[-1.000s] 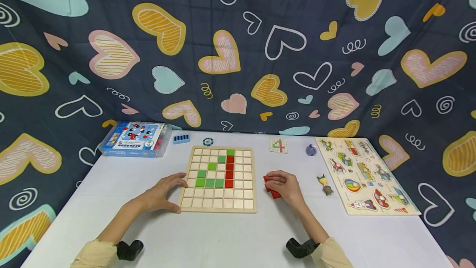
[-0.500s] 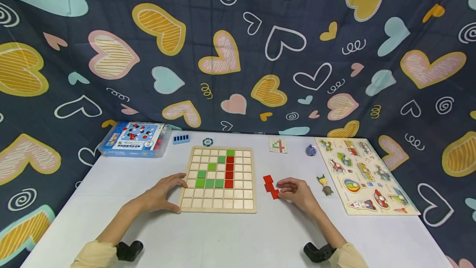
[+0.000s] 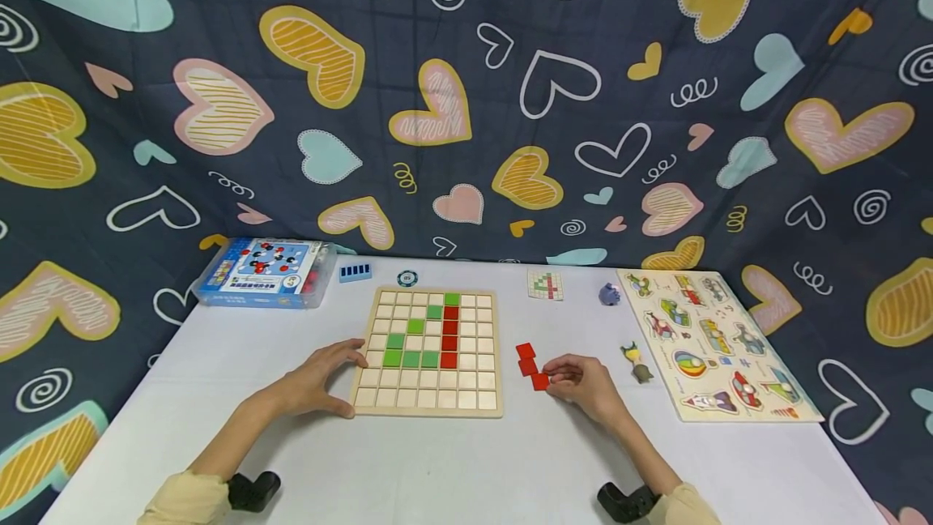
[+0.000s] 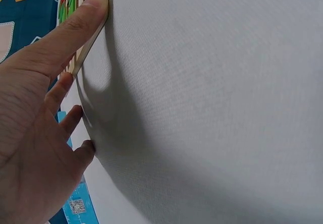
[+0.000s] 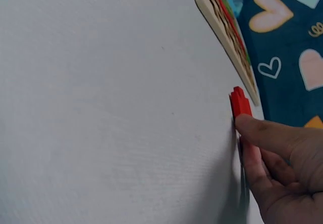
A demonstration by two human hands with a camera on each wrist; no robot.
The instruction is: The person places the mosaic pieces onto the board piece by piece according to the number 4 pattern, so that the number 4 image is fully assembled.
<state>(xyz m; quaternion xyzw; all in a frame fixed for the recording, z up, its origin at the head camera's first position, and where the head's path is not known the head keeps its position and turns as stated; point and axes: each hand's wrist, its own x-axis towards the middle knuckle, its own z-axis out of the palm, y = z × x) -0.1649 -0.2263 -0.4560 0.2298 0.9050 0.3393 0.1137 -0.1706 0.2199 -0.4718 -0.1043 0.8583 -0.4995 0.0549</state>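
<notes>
Both hands rest on the white desk [image 3: 452, 468]: the left hand [image 3: 313, 383], fingers spread and relaxed, lies against the near left corner of the grid board [image 3: 430, 351], its thumb pressed to the board's edge, while the right hand [image 3: 583, 383] curls its fingers and touches the nearest of the red blocks [image 3: 530, 365] with its fingertips. Those red blocks lie in a short row on the desk just right of the board, between it and the right hand. On the board, green tiles [image 3: 411, 340] step up diagonally and meet a column of red tiles [image 3: 449, 336]. Right of the hand stands a small figure [image 3: 639, 363], and beyond it lies a picture puzzle [image 3: 710, 343] with vehicle pieces. Further back sit a pattern card [image 3: 545, 284], a grey toy [image 3: 609, 293], a round token [image 3: 407, 278], a blue piece [image 3: 355, 271] and a plastic box [image 3: 264, 272]. A heart-print cloth [image 3: 466, 96] hangs behind.
</notes>
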